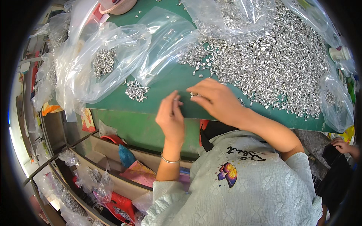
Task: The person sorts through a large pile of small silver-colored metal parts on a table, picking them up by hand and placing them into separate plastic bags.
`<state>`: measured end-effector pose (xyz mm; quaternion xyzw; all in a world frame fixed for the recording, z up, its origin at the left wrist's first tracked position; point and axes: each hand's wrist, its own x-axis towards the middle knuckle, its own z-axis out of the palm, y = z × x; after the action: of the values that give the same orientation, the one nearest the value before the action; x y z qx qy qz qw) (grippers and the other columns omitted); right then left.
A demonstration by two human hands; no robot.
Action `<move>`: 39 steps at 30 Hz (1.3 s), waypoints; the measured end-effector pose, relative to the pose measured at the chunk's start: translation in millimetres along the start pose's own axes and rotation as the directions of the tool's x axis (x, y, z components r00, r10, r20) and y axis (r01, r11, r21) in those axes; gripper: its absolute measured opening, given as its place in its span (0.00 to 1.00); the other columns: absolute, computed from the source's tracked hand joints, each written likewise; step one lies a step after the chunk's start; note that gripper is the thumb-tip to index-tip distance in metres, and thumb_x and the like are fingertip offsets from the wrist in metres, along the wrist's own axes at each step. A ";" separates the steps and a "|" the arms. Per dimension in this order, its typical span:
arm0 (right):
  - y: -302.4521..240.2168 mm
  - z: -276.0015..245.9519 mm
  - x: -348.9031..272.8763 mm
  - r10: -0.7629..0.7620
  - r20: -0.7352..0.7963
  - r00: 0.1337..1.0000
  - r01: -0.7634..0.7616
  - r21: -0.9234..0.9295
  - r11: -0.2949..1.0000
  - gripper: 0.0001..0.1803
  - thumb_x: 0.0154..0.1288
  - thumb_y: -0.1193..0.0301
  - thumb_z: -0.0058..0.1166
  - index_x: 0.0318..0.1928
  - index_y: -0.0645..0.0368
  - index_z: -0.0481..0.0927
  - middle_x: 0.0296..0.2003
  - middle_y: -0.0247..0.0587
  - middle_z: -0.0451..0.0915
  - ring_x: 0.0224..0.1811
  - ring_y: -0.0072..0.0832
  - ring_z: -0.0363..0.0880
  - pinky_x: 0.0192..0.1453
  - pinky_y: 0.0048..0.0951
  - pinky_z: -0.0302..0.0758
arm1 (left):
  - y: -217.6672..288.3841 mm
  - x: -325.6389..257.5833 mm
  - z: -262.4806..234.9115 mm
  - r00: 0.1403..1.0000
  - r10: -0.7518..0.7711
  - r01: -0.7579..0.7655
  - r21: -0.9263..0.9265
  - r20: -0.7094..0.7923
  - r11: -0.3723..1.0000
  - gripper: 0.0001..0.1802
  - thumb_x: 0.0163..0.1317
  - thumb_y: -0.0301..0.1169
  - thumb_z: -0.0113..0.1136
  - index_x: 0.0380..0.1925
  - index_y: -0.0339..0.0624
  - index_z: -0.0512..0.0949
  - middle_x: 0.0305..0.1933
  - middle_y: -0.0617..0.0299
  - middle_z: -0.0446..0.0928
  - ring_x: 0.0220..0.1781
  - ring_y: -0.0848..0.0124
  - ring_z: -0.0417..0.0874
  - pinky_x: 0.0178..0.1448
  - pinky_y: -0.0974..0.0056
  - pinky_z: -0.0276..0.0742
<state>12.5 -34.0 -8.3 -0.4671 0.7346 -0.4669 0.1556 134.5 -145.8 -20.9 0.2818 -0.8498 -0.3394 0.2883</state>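
Note:
Over the near edge of the green tabletop (154, 103), my two hands face each other a short gap apart. My right hand (217, 98) is closed, thumb and fingers pinching small silvery metal pieces (193, 94) that show at the fingertips. The fingers of my left hand (170, 115) are curled together; what they hold, if anything, is hidden. Left of that hand lies a little pile of silvery metal pieces (136, 90). A large spread heap of small curved metal pieces (271, 60) covers the table beyond and right of my right hand.
Clear plastic bags (166, 41) lie across the left and far table; one holds metal rings (104, 62). A pink bowl (117, 6) stands far left. Below left, a divided shelf (109, 165) holds bagged parts and a red basket (120, 206). Another person's hand (341, 145) shows at right.

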 end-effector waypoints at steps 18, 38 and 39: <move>29.8 -39.7 10.1 -0.142 0.016 0.990 0.133 -0.467 0.874 0.14 0.54 0.74 0.59 0.44 0.57 0.79 0.47 0.36 0.74 0.56 0.34 0.68 0.56 0.38 0.62 | 5.8 40.5 32.4 0.961 0.202 -0.245 0.245 0.189 0.938 0.12 0.54 0.25 0.61 0.41 0.39 0.77 0.41 0.57 0.73 0.44 0.59 0.73 0.47 0.58 0.63; 17.3 -61.7 -34.1 -0.036 -0.073 0.997 -0.011 -0.556 0.831 0.09 0.50 0.73 0.62 0.34 0.56 0.79 0.35 0.33 0.71 0.41 0.32 0.67 0.47 0.34 0.61 | 38.7 -14.0 44.2 0.929 0.230 -0.215 -0.085 0.290 0.973 0.09 0.53 0.20 0.61 0.35 0.37 0.77 0.36 0.55 0.74 0.39 0.59 0.74 0.44 0.59 0.67; 17.0 -58.4 -32.8 -0.041 -0.072 0.997 -0.006 -0.566 0.824 0.08 0.50 0.73 0.62 0.33 0.55 0.79 0.34 0.33 0.71 0.41 0.32 0.67 0.46 0.34 0.61 | 36.2 -10.1 46.1 0.943 0.235 -0.213 -0.116 0.235 0.970 0.09 0.53 0.20 0.62 0.36 0.37 0.77 0.36 0.55 0.73 0.39 0.59 0.74 0.44 0.59 0.67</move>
<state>-18.6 27.0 0.9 -0.4797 0.8413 -0.2481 -0.0239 99.7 -97.8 -25.0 0.1257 -0.8897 -0.3741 0.2294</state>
